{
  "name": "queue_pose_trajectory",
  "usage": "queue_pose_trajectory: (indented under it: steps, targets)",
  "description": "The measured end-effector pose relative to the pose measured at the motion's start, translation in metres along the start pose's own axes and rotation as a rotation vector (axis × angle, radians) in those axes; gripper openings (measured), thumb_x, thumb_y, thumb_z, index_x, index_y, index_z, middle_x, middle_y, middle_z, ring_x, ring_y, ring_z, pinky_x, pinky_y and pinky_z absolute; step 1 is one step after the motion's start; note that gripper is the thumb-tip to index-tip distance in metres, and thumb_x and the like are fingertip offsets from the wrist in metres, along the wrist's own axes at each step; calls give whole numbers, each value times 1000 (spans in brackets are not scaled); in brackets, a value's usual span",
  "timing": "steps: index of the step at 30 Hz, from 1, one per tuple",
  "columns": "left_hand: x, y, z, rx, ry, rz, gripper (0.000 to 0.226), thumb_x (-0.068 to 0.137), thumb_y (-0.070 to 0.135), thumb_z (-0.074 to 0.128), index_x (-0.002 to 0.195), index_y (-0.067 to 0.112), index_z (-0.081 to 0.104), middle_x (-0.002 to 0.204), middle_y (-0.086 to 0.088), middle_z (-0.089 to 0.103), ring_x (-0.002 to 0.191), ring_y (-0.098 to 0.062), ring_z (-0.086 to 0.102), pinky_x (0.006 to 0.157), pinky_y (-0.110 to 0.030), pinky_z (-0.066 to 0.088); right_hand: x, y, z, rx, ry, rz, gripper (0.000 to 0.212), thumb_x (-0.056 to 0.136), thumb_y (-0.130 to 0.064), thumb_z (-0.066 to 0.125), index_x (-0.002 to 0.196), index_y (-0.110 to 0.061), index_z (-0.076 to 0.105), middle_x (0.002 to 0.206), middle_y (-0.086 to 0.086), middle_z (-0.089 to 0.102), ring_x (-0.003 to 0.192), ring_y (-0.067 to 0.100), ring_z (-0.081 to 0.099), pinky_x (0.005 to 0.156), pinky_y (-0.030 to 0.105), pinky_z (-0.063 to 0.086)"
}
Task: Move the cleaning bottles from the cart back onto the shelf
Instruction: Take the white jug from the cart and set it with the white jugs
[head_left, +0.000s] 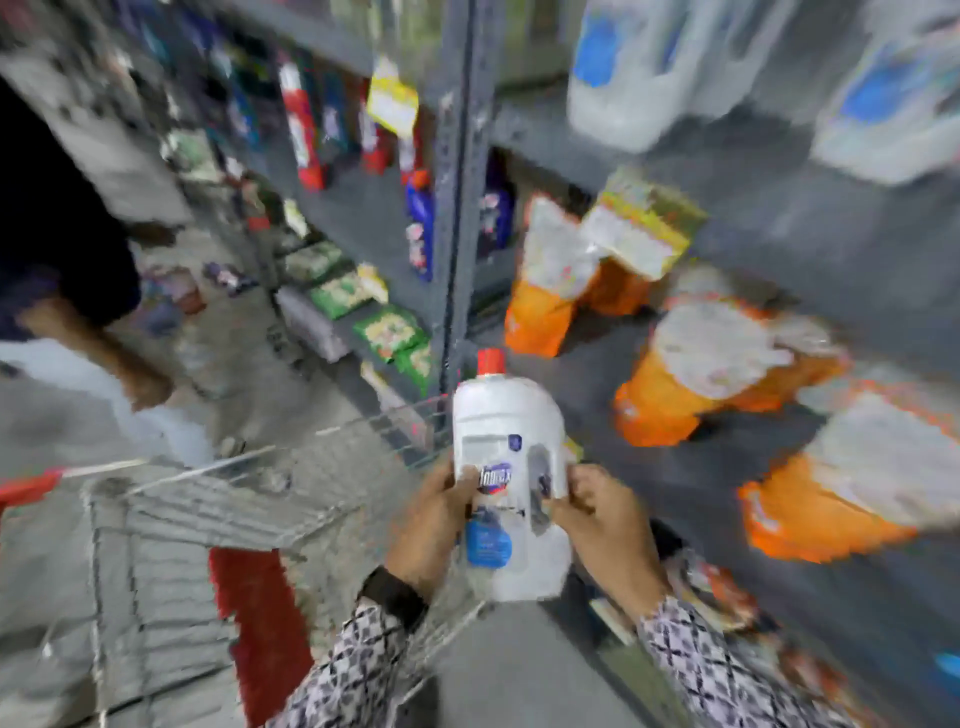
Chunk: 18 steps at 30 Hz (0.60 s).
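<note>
A grey metal shelf (779, 244) fills the right side of the blurred view, its upright post (462, 208) rising just behind the bottle's red cap (490, 361). On the shelf board ahead stand orange-and-white refill pouches (722, 364), one of them with a yellow-green box (644, 223) leaning against it, and on the board above sit large white jugs with blue labels (639, 67). To the left is the wire cart (218, 519) with a red flap (260, 623) in its seat, and beyond it another person (78, 291) stands in the aisle. The white cleaning bottle (511, 488) is held upright in the air between cart and shelf, over the cart's near corner and short of the shelf board. Both hands hold it at mid-height: the left hand (431, 525) presses its grip against the left side with fingers on the label, and the right hand (608, 519) closes its grip on the right edge by the moulded handle. The label shows a dark blue logo too smeared to read with certainty, above a round blue patch.
</note>
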<state>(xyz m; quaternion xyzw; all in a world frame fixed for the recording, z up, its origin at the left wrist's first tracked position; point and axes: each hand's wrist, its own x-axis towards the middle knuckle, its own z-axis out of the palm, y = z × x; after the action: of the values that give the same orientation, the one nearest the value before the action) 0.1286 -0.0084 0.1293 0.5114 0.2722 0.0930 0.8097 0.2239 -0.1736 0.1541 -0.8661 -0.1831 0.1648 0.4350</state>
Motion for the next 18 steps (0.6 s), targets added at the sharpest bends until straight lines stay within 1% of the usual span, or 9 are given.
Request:
queue_pose_trajectory:
  steps: [2, 4, 6, 7, 9, 12, 13, 16, 18]
  targets:
    - [-25, 32, 54, 27, -171, 118, 32, 106, 10, 47, 130, 18, 66, 125, -11, 75, 106, -31, 73, 93, -47, 59, -36, -11, -61, 149, 141, -61, 22, 88, -10, 77, 82, -31, 70, 77, -6, 77, 73, 12, 69, 70, 40, 55]
    - [-55, 61, 106, 62, -330, 216, 34, 106, 13, 48, 136, 19, 62, 133, -11, 72, 118, -33, 71, 100, -52, 57, -77, -22, -120, 273, 262, -149, 25, 93, -5, 75, 98, -29, 75, 94, -8, 82, 85, 6, 76, 73, 26, 60]
    - [-82, 83, 155, 101, -445, 321, 36, 105, 16, 49, 139, 22, 61, 136, -8, 70, 125, -30, 68, 100, -47, 58, -114, -32, -172, 337, 374, -225, 27, 94, -3, 73, 109, -25, 76, 100, -12, 83, 88, -1, 76, 74, 13, 57]
    - [-96, 92, 177, 108, -500, 372, 37, 105, 16, 50, 139, 23, 61, 137, -7, 70, 125, -27, 69, 98, -42, 59, -131, -35, -194, 350, 427, -256, 26, 93, -4, 73, 111, -23, 76, 101, -12, 83, 89, 0, 76, 75, 12, 56]
    - [-127, 106, 215, 96, -598, 441, 37, 103, 18, 53, 138, 26, 63, 136, -4, 71, 122, -21, 70, 90, -31, 61, -165, -38, -231, 378, 524, -307, 29, 92, -5, 74, 111, -27, 78, 104, -8, 83, 93, 8, 78, 76, 16, 59]
    - [-162, 112, 251, 111, -697, 541, 40, 102, 20, 54, 141, 22, 60, 139, -2, 69, 128, -19, 67, 93, -26, 58, -203, -35, -263, 397, 610, -359, 38, 91, -4, 74, 110, -37, 78, 108, -8, 83, 96, 9, 79, 79, 22, 62]
    - [-170, 112, 260, 116, -719, 560, 41, 101, 20, 53, 142, 20, 59, 140, -2, 69, 130, -21, 65, 96, -27, 58, -213, -34, -270, 398, 632, -358, 39, 91, -4, 75, 112, -37, 78, 110, -8, 83, 98, 10, 79, 80, 22, 62]
    - [-177, 107, 270, 136, -763, 564, 40, 104, 17, 48, 143, 19, 58, 140, -6, 68, 131, -25, 64, 105, -41, 55, -227, -29, -278, 402, 684, -344, 37, 88, -12, 79, 116, -35, 77, 112, -10, 83, 101, 10, 79, 82, 22, 62]
    - [-171, 109, 271, 145, -761, 557, 39, 106, 15, 47, 142, 20, 59, 140, -7, 68, 130, -28, 65, 106, -46, 54, -224, -30, -277, 404, 703, -332, 37, 87, -11, 79, 117, -33, 77, 111, -10, 83, 101, 12, 79, 86, 34, 64]
